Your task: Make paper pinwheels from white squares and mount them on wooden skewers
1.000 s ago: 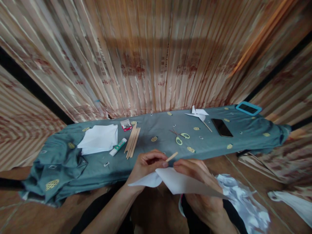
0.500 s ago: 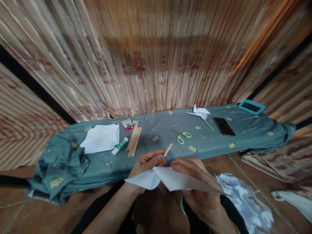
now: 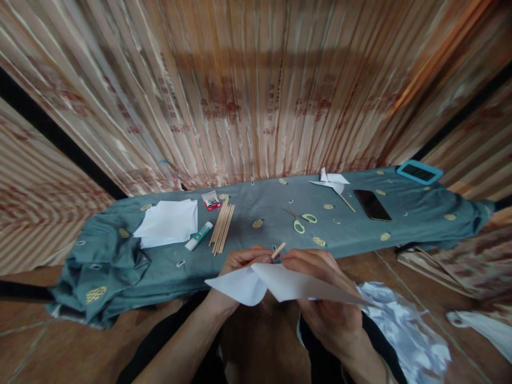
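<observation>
A folded white paper pinwheel (image 3: 296,285) is between my two hands, over the near edge of the bench. My left hand (image 3: 244,261) is closed around a thin wooden stick (image 3: 279,250), whose tip sticks up past the fingers. The fingers of my right hand (image 3: 320,272) are wrapped on the pinwheel from behind and beside it. The paper hides part of both hands and the place where stick and pinwheel come near each other; I cannot tell whether they are joined.
On the cloth-covered bench (image 3: 272,205) lie white paper sheets (image 3: 166,223), a glue stick (image 3: 199,236), a small box of pins (image 3: 210,200), several wooden sticks (image 3: 222,229), scissors (image 3: 302,220), another pinwheel (image 3: 334,184), a phone (image 3: 372,205) and a blue-framed device (image 3: 419,172). A bag of paper scraps (image 3: 404,325) lies at right.
My left hand and the stick have drawn closer to the right hand and the pinwheel. Less of the left fingers shows above the paper. The view has shifted slightly.
</observation>
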`<state>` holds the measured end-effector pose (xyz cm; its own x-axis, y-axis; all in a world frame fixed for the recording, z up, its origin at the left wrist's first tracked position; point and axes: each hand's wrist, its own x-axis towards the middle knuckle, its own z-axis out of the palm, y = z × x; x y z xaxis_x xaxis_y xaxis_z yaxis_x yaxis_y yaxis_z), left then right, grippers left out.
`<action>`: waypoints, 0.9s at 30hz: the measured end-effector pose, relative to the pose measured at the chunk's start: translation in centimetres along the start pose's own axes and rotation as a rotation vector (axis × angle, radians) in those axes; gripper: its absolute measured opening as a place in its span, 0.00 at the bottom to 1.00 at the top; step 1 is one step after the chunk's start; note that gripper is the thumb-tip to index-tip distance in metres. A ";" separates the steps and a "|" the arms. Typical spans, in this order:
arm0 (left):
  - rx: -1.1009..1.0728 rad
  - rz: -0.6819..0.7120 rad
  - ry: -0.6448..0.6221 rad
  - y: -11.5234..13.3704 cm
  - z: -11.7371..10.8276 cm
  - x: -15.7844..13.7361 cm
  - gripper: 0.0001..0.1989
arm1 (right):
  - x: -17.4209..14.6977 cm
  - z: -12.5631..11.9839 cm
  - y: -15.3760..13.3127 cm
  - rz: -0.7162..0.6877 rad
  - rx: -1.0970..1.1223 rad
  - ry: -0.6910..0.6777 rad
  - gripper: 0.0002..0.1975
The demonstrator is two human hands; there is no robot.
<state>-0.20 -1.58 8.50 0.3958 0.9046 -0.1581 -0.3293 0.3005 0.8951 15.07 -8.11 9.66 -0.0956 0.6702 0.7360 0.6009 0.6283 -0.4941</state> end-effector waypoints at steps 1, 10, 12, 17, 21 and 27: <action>0.015 0.008 -0.005 0.0 0.0 0.0 0.12 | 0.1 0.0 0.0 -0.003 0.004 0.009 0.15; 0.026 0.084 -0.111 -0.7 -1.1 -0.1 0.09 | -0.1 0.2 -0.1 0.019 0.016 0.026 0.13; 0.025 0.085 -0.119 -0.7 -1.1 -0.2 0.10 | 0.0 0.2 -0.1 0.033 0.021 0.014 0.13; 0.038 0.093 -0.133 -0.6 -1.1 -0.1 0.12 | 0.0 -0.1 -0.3 0.040 0.036 -0.001 0.12; 0.066 0.093 -0.148 -0.7 -1.4 -0.1 0.12 | 0.1 -0.1 -0.2 0.053 0.039 0.014 0.12; 0.174 0.111 -0.129 -0.2 -1.4 -0.5 0.10 | 0.3 0.2 -0.1 0.127 0.090 0.085 0.08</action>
<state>-1.47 -1.67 7.79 0.4751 0.8798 -0.0100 -0.2290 0.1347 0.9641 14.84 -7.90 9.86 0.0464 0.7130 0.6997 0.5303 0.5760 -0.6221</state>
